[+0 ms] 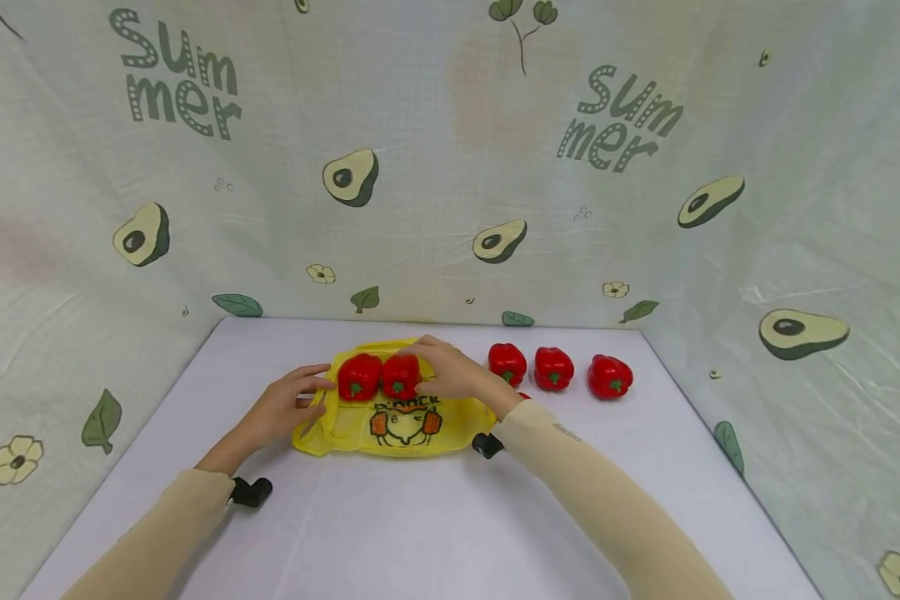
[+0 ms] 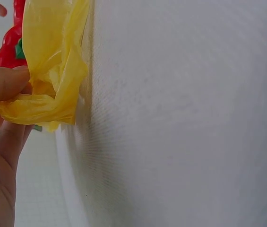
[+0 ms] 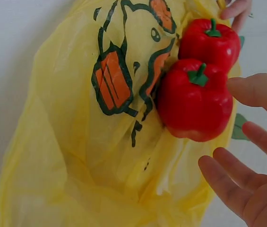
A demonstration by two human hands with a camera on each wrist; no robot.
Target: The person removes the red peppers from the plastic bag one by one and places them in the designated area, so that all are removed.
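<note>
A yellow plastic bag [image 1: 345, 429] printed with a cartoon face lies flat on the table. Two red bell peppers with green stems sit side by side on it: a left pepper [image 1: 360, 377] and a right pepper [image 1: 401, 377]. At the bag's left end, my left hand [image 1: 285, 407] pinches the crumpled yellow plastic [image 2: 53, 104] between thumb and fingers. My right hand [image 1: 450, 367] is beside the right pepper, fingers spread and relaxed. In the right wrist view its thumb [image 3: 256, 94] is right at the side of the nearer pepper [image 3: 194, 104].
Three more red peppers stand in a row to the right: one [image 1: 507, 363], another [image 1: 553, 368] and a third [image 1: 610, 377]. A further red pepper [image 1: 524, 396] is mostly hidden behind my right wrist. A patterned cloth [image 1: 435, 167] hangs around the white table [image 1: 420, 525].
</note>
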